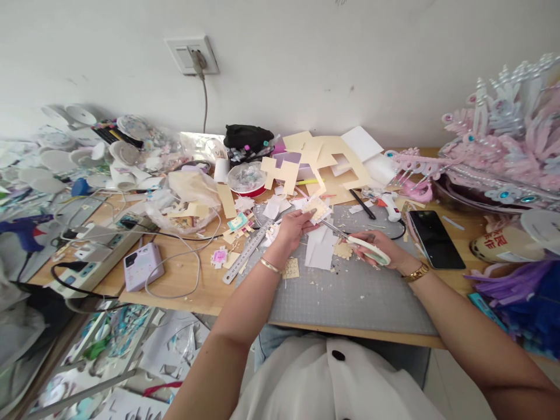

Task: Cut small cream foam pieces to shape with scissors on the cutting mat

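Observation:
My left hand point(298, 226) pinches a small cream card piece point(318, 209) over the cutting mat. In my right hand point(381, 248) is a pair of scissors point(370, 249) with pale handles, its blades pointing left and reaching the lower edge of that piece. White paper sheets point(319, 248) lie on the grey cutting mat point(350, 297) beneath the blades. Beside them are a cut cream piece point(343, 249) under the scissors and another cream square point(290, 268) near my left wrist. A metal ruler point(248, 252) lies to the left of my left forearm.
Cream card offcuts point(315, 154) pile up at the back near a bowl point(246, 178). A black pen point(362, 204), a white glue gun point(390, 207) and a phone point(436, 239) lie to the right. Cables, a power strip point(102, 251) and a lilac box point(143, 266) occupy the left. Pink beaded decorations point(503, 157) stand far right.

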A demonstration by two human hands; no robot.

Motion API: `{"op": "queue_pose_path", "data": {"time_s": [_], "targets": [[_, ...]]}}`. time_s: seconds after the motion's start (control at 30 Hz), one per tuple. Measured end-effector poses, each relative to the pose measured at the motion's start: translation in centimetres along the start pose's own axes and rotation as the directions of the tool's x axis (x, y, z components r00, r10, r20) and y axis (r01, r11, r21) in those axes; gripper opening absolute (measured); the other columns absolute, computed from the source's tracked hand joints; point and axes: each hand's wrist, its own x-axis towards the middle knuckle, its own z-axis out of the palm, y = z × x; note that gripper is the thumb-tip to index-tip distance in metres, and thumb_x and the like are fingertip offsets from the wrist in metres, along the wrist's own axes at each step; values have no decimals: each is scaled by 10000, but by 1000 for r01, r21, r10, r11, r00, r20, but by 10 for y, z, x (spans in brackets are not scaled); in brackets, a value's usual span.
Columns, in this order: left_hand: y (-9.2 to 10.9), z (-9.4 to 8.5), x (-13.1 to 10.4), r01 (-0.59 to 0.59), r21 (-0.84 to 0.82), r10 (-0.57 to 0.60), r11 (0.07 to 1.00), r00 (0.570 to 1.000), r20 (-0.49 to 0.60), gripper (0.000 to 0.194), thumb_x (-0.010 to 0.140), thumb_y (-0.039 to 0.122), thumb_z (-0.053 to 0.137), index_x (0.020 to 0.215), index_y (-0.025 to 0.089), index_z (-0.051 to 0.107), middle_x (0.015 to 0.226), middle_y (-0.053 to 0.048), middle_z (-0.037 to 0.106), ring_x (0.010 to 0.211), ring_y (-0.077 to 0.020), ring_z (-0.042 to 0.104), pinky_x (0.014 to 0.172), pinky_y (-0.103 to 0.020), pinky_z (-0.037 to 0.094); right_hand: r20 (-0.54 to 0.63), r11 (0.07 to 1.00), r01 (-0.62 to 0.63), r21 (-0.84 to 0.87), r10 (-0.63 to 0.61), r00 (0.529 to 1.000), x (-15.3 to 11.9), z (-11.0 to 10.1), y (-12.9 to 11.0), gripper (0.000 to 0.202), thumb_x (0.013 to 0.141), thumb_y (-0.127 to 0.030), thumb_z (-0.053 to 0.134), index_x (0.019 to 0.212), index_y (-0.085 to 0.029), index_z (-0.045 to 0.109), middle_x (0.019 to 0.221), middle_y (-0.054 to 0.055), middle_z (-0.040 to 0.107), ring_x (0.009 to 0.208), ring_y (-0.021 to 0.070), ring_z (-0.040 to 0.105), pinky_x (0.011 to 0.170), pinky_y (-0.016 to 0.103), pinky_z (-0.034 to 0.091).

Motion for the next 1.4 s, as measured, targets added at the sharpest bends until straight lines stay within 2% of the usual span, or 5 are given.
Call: {"op": "queue_pose_path", "data": {"time_s": [0.43, 0.63, 0.87, 1.1, 1.4], "targets": [[-2, -2, 2, -8, 19, 8, 1000, 1000, 8, 155, 736, 165, 776, 754, 113, 631, 736, -25, 683, 663, -121, 661, 866, -393, 582, 3, 997, 6, -83, -6, 1000, 0, -2, 1, 524, 633, -430, 799, 1034, -103, 710, 536, -22, 601, 294, 58, 424, 259, 183, 328], [-3, -1, 1, -15, 16, 14, 1000, 1000, 5, 139, 745, 157, 768, 744, 116, 635, 706, -20, 675, 647, -124, 667, 880, -413, 583, -23, 997, -3, -77, 1, 1000, -2, 0, -2, 504, 576, -391, 822, 980, -118, 694, 527, -32, 602, 288, 63, 422, 250, 185, 331], [-1, -2, 3, 2, -24, -2, 1000, 1000, -11, 70, 768, 124, 732, 781, 112, 664, 764, -46, 720, 652, -122, 676, 904, -410, 577, 28, 986, 38, -161, -34, 999, -5, -4, -2, 441, 575, -337, 836, 936, -147, 670, 612, -25, 628, 324, 55, 449, 283, 174, 341], [3, 0, 0, 12, -74, -11, 997, 1000, 7, 36, 804, 94, 682, 775, 113, 670, 787, -60, 740, 700, -144, 704, 919, -409, 574, 41, 992, 90, -87, -87, 995, -10, -3, 0, 580, 567, -504, 855, 987, -163, 646, 613, -18, 626, 369, 77, 484, 314, 186, 378], [0, -1, 1, -7, -21, 8, 1000, 1000, 22, 60, 793, 101, 697, 755, 105, 650, 739, -44, 711, 655, -125, 672, 938, -449, 559, -27, 999, 16, -40, -17, 1000, -4, -1, 4, 515, 589, -449, 823, 965, -119, 703, 536, -21, 596, 312, 66, 429, 265, 184, 330]]}}
